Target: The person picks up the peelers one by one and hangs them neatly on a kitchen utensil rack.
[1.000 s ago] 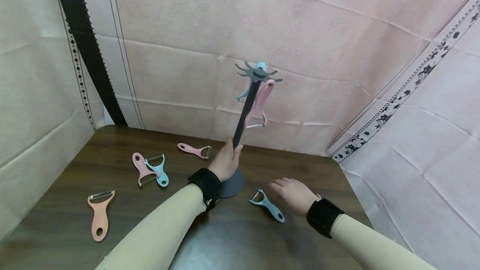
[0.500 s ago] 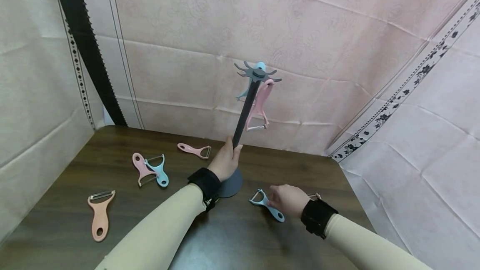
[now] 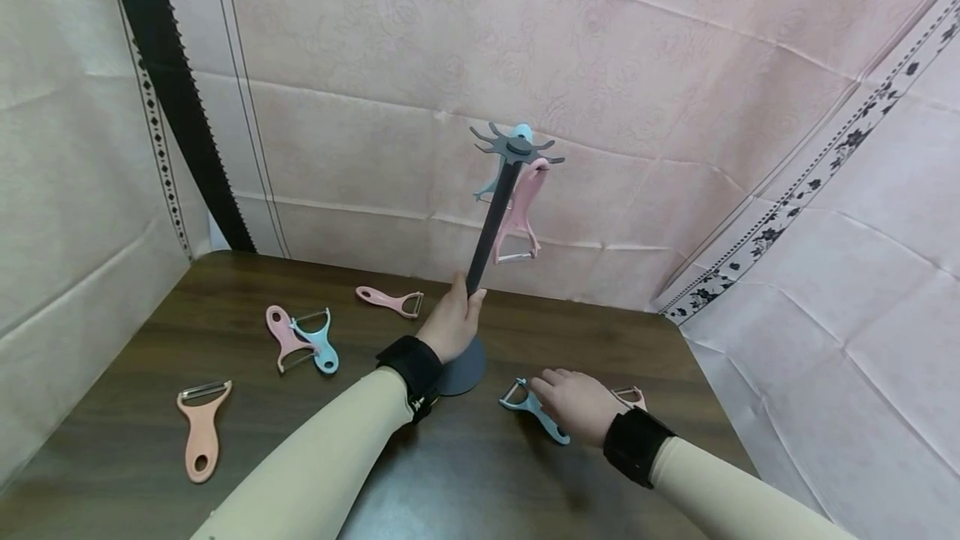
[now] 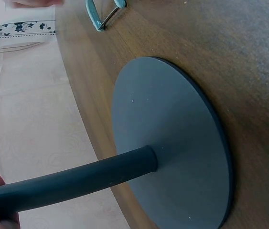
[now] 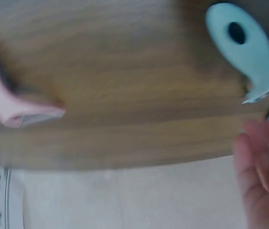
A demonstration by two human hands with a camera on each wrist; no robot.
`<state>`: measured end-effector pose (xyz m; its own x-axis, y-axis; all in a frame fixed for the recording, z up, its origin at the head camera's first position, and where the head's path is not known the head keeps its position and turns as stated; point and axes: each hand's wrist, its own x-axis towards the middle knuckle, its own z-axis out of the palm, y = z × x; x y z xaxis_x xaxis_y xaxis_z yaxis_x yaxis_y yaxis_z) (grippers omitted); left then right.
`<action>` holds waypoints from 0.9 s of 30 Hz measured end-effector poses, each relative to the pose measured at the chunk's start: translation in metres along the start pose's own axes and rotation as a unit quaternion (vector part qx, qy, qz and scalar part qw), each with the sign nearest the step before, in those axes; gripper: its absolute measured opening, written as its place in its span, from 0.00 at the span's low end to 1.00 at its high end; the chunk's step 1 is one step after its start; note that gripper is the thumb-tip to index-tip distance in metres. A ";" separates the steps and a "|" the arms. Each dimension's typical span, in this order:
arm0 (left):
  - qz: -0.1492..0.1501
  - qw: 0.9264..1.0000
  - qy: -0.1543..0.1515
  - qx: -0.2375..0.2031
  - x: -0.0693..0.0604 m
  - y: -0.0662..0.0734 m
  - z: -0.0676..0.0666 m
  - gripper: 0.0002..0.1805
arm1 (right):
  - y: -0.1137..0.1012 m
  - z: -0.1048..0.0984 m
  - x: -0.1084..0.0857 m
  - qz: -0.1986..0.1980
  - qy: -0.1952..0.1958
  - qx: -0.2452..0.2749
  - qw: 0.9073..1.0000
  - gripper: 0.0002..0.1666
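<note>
A dark grey stand with a ring of curved hooks has its pole (image 3: 491, 227) gripped by my left hand (image 3: 450, 323). Its round base (image 4: 172, 109) sits on the table. From the hooks hang a pink peeler (image 3: 527, 194) and a light blue peeler (image 3: 522, 132), the latter partly behind the pole. My right hand (image 3: 576, 405) hovers by a blue peeler (image 3: 525, 403) lying on the table and hides part of its handle in the head view. In the right wrist view the fingers (image 5: 249, 162) are loosely extended, apart from that peeler, holding nothing.
Beyond the right wrist lies another pink peeler (image 3: 636, 397), mostly hidden. To the left are a pink peeler (image 3: 386, 300), a crossed pair of one pink (image 3: 281, 332) and one light blue peeler (image 3: 324, 350), and an orange peeler (image 3: 201, 432). Cloth walls (image 3: 585, 65) surround the wooden table (image 3: 465, 473).
My right hand has moved down and left towards the blue peeler, then lifted slightly with its fingers straighter. More of the pink peeler behind that wrist shows. The left hand keeps its hold on the stand.
</note>
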<state>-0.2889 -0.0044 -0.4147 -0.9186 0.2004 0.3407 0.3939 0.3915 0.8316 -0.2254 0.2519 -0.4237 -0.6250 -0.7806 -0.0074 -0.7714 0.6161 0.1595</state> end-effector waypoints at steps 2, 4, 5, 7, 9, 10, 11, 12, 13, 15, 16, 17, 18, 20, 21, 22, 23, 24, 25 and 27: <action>0.002 1.000 0.001 0.001 0.000 0.000 0.000 0.16 | 0.003 -0.001 -0.002 -0.026 0.011 -0.034 0.999 0.27; 0.004 1.000 0.002 0.001 0.001 0.000 0.000 0.15 | 0.006 0.000 -0.005 -0.049 0.011 -0.066 0.997 0.33; 0.004 1.000 0.002 0.001 0.001 0.000 -0.001 0.15 | 0.008 0.001 -0.006 -0.057 0.008 -0.076 0.995 0.36; 0.006 1.000 0.005 0.002 0.001 -0.001 -0.001 0.14 | 0.011 0.002 -0.007 -0.073 0.000 -0.099 0.992 0.40; 0.010 1.000 0.009 0.004 0.001 -0.002 0.000 0.14 | 0.013 0.004 -0.009 -0.086 -0.007 -0.119 0.989 0.43; 0.013 1.000 0.011 0.006 0.001 -0.002 0.000 0.14 | 0.013 0.005 -0.009 -0.090 -0.011 -0.126 0.988 0.44; 0.013 1.000 0.012 0.007 0.001 -0.002 0.000 0.14 | 0.014 0.006 -0.009 -0.093 -0.014 -0.130 0.987 0.45; 0.015 1.000 0.014 0.008 0.001 -0.002 0.000 0.14 | 0.014 0.006 -0.010 -0.096 -0.016 -0.135 0.986 0.45; 0.017 1.000 0.015 0.008 0.000 -0.003 0.000 0.14 | 0.014 0.007 -0.010 -0.099 -0.020 -0.139 0.985 0.46; 0.017 1.000 0.016 0.008 0.000 -0.003 0.000 0.14 | 0.015 0.008 -0.010 -0.104 -0.028 -0.146 0.983 0.47; 0.017 1.000 0.015 0.007 0.000 -0.003 0.000 0.15 | 0.015 0.009 -0.010 -0.108 -0.033 -0.149 0.982 0.47; 0.016 1.000 0.013 0.007 0.000 -0.003 0.000 0.15 | 0.015 0.009 -0.010 -0.112 -0.035 -0.153 0.981 0.48; 0.015 1.000 0.012 0.004 0.000 -0.003 0.000 0.15 | 0.015 0.011 -0.010 -0.116 -0.037 -0.157 0.980 0.48; 0.012 1.000 0.009 0.001 0.000 -0.002 0.000 0.15 | 0.015 0.014 -0.010 -0.124 -0.035 -0.161 0.979 0.47; 0.010 1.000 0.007 -0.001 0.000 -0.002 0.000 0.15 | 0.016 0.015 -0.010 -0.128 -0.030 -0.161 0.978 0.47; 0.009 1.000 0.006 -0.002 0.000 -0.002 0.000 0.15 | 0.016 0.017 -0.010 -0.131 -0.025 -0.160 0.978 0.46; 0.009 1.000 0.006 -0.003 0.000 -0.002 0.000 0.15 | 0.016 0.018 -0.009 -0.134 -0.019 -0.160 0.978 0.44; 0.008 1.000 0.005 -0.004 0.000 -0.002 0.000 0.15 | 0.016 0.019 -0.009 -0.136 -0.015 -0.158 0.978 0.43; 0.010 1.000 0.006 -0.003 0.001 -0.002 0.001 0.15 | 0.016 0.020 -0.009 -0.137 -0.011 -0.157 0.978 0.41; 0.012 1.000 0.008 0.001 0.001 -0.003 0.001 0.15 | 0.017 0.022 -0.008 -0.139 -0.007 -0.155 0.978 0.39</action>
<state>-0.2908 -0.0044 -0.4171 -0.9093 0.1945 0.3679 0.4158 0.3878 0.8226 -0.2356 0.2711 -0.4423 -0.3994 -0.9105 -0.1067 -0.8400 0.3168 0.4405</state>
